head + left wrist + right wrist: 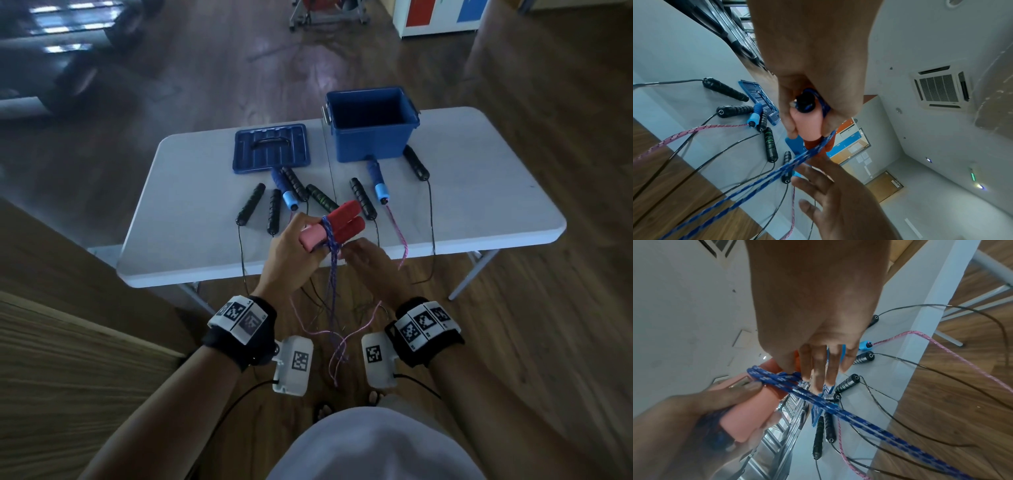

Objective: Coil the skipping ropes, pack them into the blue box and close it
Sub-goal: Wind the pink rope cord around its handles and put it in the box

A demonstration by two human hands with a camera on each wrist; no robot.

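Note:
My left hand [291, 246] grips the two red foam handles [342, 222] of a skipping rope, held together above the table's near edge. Its blue braided rope [330, 240] is wound a few turns around the handles, and the rest hangs toward the floor. In the left wrist view the fingers curl round the pink handle end [807, 126]. My right hand [363, 260] is just below and right of the handles with straight, spread fingers [818, 369] beside the rope [838, 408]. The open blue box [371, 137] stands at the table's far side, and its lid [270, 147] lies flat to its left.
Several black-handled ropes [251, 204] and a blue-handled rope [376, 181] with a pink cord [399, 233] lie across the white folding table [479, 192]. Their cords trail over the near edge to the wooden floor. A wooden surface [68, 359] is at my left.

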